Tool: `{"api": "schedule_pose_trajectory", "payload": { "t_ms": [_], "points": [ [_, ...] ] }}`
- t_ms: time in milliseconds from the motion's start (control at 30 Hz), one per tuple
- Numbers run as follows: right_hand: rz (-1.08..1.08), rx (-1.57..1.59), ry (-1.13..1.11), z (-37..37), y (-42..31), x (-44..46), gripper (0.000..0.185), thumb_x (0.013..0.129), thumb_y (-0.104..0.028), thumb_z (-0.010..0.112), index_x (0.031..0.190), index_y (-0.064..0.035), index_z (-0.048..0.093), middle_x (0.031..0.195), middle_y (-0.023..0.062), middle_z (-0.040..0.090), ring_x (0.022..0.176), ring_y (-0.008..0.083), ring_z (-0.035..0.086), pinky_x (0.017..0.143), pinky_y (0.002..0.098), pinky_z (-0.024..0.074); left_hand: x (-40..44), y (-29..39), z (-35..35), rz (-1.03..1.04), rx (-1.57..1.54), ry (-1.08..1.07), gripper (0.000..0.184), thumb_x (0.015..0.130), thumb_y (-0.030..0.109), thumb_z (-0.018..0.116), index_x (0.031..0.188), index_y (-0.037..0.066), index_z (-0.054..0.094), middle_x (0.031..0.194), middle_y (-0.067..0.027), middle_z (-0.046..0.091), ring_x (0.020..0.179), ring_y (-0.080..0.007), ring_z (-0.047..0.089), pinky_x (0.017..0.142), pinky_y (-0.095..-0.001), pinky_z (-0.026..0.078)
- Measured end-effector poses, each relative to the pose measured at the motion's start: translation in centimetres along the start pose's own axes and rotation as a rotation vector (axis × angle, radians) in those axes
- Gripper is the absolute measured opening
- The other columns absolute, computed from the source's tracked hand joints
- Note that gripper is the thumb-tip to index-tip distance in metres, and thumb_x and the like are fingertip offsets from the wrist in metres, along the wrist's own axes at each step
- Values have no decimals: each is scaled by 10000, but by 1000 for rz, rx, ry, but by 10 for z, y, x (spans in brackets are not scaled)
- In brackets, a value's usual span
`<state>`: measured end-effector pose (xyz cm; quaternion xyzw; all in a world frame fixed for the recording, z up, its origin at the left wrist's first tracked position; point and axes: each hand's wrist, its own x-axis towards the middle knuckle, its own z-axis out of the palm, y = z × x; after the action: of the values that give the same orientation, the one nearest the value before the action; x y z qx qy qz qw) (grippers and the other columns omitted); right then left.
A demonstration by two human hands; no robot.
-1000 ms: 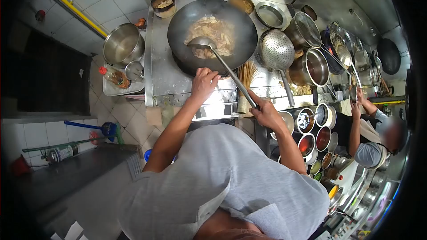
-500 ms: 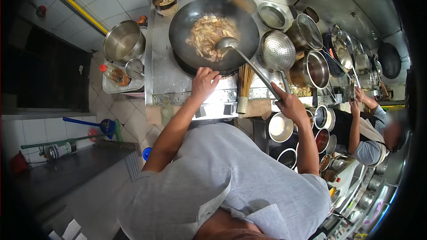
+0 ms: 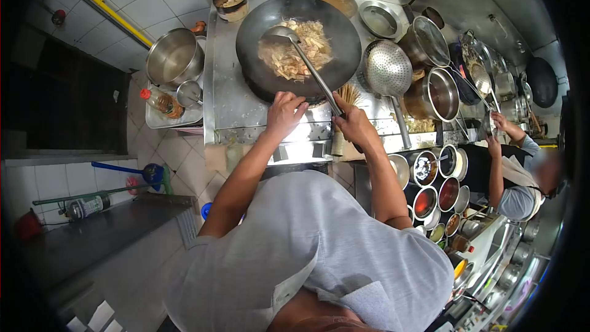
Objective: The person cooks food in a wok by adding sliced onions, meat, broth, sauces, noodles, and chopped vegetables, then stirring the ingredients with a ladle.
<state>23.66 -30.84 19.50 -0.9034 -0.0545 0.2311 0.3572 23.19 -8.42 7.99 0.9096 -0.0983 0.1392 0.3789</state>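
Note:
A large black wok (image 3: 252, 64) sits on the stove with a loop handle at its far side. Sliced, pale brown food (image 3: 310, 55) is heaped in its middle, the pieces too small to name. My right hand (image 3: 356, 126) is wrapped round the handle of a long metal ladle (image 3: 316, 77). The ladle's bowl lies over the left far part of the food. At the near edge of the wok, my left hand (image 3: 287, 112) has its fingers curled onto the rim; what lies under the fingertips is hidden. A bamboo brush (image 3: 349, 93) stands beside the wok, partly behind my right hand.
A perforated strainer (image 3: 387, 64) and steel pots (image 3: 435, 95) stand right of the wok. Seasoning bowls (image 3: 448, 193) crowd the lower right. Left are a big pot (image 3: 175, 55) and a bottle (image 3: 161, 103) on a tray. Another person (image 3: 519, 190) works at far right, holding something.
My right hand has moved left and slightly away from me with the ladle. The ladle's bowl went from the food's near right side to its far left. My left hand stays at the rim.

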Motion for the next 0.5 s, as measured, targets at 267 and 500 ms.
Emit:
{"api": "schedule_pose_trajectory", "payload": {
  "t_ms": [267,500],
  "points": [
    [166,161,-89,3,4,-25,700,913,-111,696,1558,-136,425,989,199,737,836,257,696,812,372,523,-1,-1,1,-18,-11,11,254,908,259,718,1047,51,765,952,-96,658,985,-306,597,861,-416,506],
    [60,-2,-95,-6,27,-52,720,883,-96,644,1561,-121,402,1193,290,679,1110,422,667,964,440,500,2,-3,5,15,-4,21,237,905,253,721,1037,62,768,946,-96,664,977,-305,600,840,-418,510]
  ]
}}
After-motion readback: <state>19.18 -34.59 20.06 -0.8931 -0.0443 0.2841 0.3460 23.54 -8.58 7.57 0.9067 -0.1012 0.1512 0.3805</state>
